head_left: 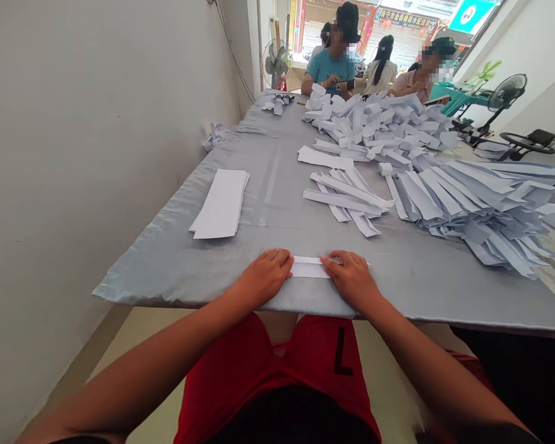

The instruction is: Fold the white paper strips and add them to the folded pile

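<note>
A folded white paper strip (pixel 308 270) lies left-to-right on the silver-grey cloth-covered table (pixel 161 265), its 2 ends held by the fingers of the left hand (pixel 269 275) and right hand (pixel 353 277), neither nearer.

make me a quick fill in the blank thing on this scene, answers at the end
1. The bare middle of the white paper strip shows ____ the left hand and the right hand.
2. The neat stack of flat paper strips lies toward the person's ____ side.
3. The shorts on the person's lap are mainly ____ in colour.

Missing words: between; left; red
</note>
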Tool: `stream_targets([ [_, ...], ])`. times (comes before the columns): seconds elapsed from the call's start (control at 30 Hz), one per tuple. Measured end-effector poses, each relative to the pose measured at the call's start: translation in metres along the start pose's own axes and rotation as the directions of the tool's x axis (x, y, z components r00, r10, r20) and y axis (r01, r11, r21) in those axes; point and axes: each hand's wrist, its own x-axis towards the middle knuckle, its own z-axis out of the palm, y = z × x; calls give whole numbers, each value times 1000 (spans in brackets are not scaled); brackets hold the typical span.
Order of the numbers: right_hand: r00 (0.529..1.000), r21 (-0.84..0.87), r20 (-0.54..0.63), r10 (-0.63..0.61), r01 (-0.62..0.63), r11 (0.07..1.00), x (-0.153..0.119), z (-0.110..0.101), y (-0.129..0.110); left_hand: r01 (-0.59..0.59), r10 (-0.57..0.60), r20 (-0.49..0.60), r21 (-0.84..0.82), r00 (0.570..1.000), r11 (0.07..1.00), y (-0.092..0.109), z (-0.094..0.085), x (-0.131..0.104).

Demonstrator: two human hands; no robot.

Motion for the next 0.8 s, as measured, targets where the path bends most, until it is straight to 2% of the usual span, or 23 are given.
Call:
stream_targets([
  [0.27,991,131,-20,-130,131,983,-4,7,6,0,0,-22,-18,1000,1000,6,15,-4],
  [0.5,995,230,-76,-58,75,970,-4,8,6,34,-35,-6,-77,999,996,7,10,-3],
  [0.67,998,269,-55,-17,31,963,-3,3,5,51,-52,-7,-97,999,994,7,14,-3],
  [0.8,999,280,-18,-32,36,959,6,-2,-10,50,-51,-5,-102,999,993,7,14,-2],
])
